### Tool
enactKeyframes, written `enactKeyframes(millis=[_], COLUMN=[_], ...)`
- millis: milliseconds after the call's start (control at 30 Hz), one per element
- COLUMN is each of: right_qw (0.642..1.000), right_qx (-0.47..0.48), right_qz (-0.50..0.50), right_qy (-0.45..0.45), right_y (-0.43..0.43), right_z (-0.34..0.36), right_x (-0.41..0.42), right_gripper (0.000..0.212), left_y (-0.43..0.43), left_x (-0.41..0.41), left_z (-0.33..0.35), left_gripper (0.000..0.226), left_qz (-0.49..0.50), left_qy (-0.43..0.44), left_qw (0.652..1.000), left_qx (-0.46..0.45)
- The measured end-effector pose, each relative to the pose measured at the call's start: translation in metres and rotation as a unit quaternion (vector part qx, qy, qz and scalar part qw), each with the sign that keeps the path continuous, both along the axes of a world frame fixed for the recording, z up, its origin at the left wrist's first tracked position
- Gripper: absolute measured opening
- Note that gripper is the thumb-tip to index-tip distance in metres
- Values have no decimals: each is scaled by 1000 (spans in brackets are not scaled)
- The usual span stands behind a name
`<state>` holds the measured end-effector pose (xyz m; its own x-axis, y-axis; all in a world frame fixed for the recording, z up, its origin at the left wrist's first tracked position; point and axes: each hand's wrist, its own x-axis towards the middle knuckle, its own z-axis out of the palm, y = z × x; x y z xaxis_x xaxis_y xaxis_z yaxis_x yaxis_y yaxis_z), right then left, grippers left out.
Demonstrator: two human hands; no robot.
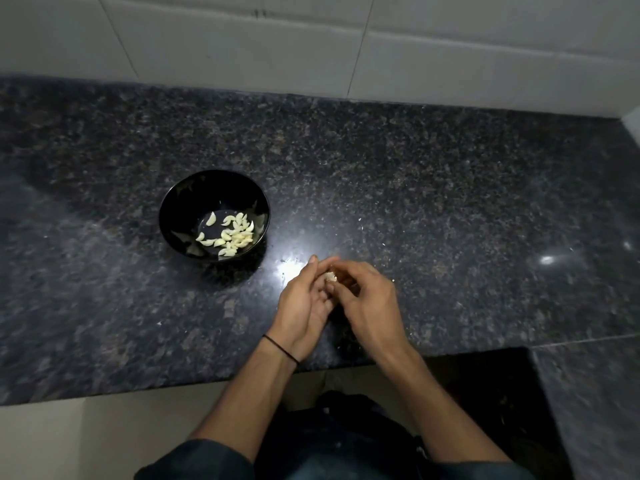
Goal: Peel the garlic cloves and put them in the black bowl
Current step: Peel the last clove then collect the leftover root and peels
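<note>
Much open countertop [450, 188] beside black bowl [211, 189]

a: anything readable on my feed, any text, brand, label or number?
b: nothing i can read from here. the black bowl [180, 202] shows only glare on its wall, the counter [433, 161] is speckled stone and the wall tiles [242, 39] are plain.
a: then i log no legible text.
</note>
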<state>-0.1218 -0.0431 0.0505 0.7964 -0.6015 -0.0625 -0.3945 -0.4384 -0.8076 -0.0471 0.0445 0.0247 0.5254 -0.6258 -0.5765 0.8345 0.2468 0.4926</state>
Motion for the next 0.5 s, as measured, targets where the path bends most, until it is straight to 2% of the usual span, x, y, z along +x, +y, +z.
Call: enactKeyframes(millis=[67, 133, 200, 300, 400, 500], right_qw=[999, 999, 993, 979, 973, 986], right_qx=[-12, 35, 104, 158, 142, 86], right_qz=[27, 26, 4, -57, -119, -103], right_qy=[14, 1, -47, -116, -134, -100], right_y=[6, 8, 8, -2, -32, -79], right_z=[2, 3, 3, 6, -1, -19], right_x=[-2, -6, -11, -17, -20, -16], right_gripper=[35, 37, 31, 19, 16, 23], left_y=[3, 6, 9, 12, 16, 25], left_x=[0, -1, -2, -4, -7, -13], left_z=[0, -3, -5, -4, -1, 5], left_gripper=[45, 41, 39, 36, 36, 52], left_qz=[9, 12, 16, 23, 36, 51], left_qy=[20, 40, 46, 57, 51, 28], left_qw=[1000, 999, 998, 997, 998, 998], left_qx=[-10, -29, -45, -38, -12, 15])
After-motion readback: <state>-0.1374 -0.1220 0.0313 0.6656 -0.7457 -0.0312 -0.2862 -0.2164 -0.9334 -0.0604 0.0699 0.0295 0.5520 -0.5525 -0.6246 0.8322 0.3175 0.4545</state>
